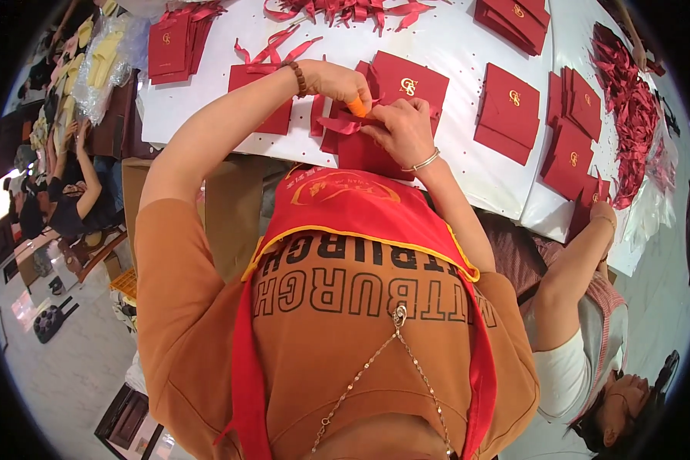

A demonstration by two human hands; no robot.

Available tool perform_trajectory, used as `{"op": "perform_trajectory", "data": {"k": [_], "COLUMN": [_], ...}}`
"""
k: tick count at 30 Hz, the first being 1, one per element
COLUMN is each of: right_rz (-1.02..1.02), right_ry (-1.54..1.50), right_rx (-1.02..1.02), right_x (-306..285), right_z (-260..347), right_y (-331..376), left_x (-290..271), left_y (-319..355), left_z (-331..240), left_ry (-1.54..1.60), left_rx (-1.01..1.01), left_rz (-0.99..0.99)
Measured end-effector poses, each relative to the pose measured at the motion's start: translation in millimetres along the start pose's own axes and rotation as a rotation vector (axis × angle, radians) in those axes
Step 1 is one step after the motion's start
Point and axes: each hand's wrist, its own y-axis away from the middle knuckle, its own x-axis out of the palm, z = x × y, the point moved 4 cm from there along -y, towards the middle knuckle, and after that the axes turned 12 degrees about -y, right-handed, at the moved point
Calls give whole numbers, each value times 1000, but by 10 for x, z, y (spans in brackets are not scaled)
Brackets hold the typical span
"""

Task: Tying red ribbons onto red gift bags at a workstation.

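Note:
Over a dark red card pouch (376, 153) at the table's near edge, my two hands meet. My left hand (331, 80), with a beaded bracelet at its wrist, is closed at a red ribbon (341, 125). A small orange piece (356, 106) shows at its fingertips; whether it is worn or held I cannot make out. Fingers bent, my right hand (406, 132) pinches the same ribbon from the other side, partly covering the pouch. Just behind lies another red pouch with a gold emblem (418, 77). A further red pouch (272, 115) lies under my left forearm.
Stacks of red pouches stand at the far left (169, 50), far right (514, 23) and right (507, 111). Loose ribbons (345, 11) lie at the back; a large ribbon heap (627, 115) is farther right. A co-worker's hand (602, 216) touches a pouch at right.

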Motion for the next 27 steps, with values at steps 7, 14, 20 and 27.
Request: {"op": "perform_trajectory", "data": {"k": [7,14,20,27], "right_rz": [-5,73,116,135], "right_ry": [-21,-77,-75,-36], "right_rx": [64,85,203,286], "right_x": [-43,-15,3,98], "right_z": [-88,-68,-245,-402], "right_y": [39,12,0,6], "left_x": [91,-72,-246,-28], "left_y": [-95,26,267,265], "left_z": [64,65,532,753], "left_ry": [133,512,232,-459], "left_rx": [71,-40,-168,-861], "left_rz": [-293,-680,-1037,-912]}}
